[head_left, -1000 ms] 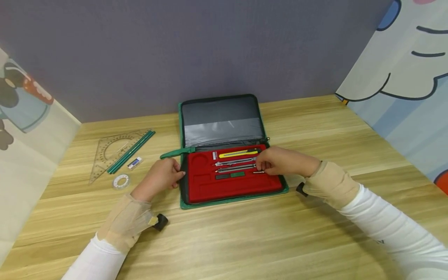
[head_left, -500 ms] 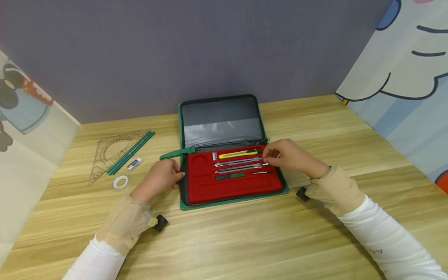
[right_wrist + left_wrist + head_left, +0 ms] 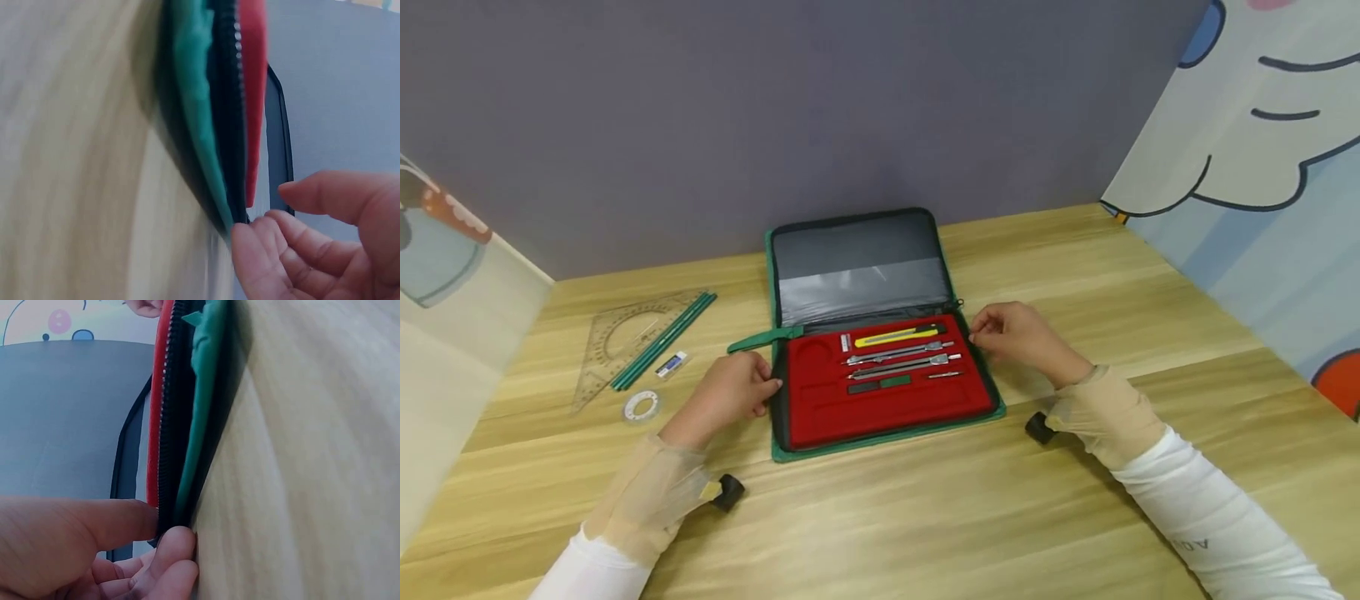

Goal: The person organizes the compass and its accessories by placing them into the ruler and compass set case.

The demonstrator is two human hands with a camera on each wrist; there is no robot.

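The right hand [image 3: 325, 244] has its fingertips [image 3: 247, 240] touching the green zipped edge of the case [image 3: 200, 112], beside its red lining [image 3: 253, 75], on the wooden table [image 3: 75, 156].

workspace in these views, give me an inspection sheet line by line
surface: light wooden table, grain running left to right
job's things: green zip case lying open, grey lid flap away from the person; red tray holds a yellow knife, two metal compasses and small dark boxes
clutter: clear set square, green pencils, eraser and tape roll left of the case
hands: left hand at the case's left edge, thumb on the red tray's edge and fingertips at the zip edge in the left wrist view; right hand at the right edge, fingers curled near the zip
cables: nothing seen
surroundings: grey back panel, cartoon-printed side panels
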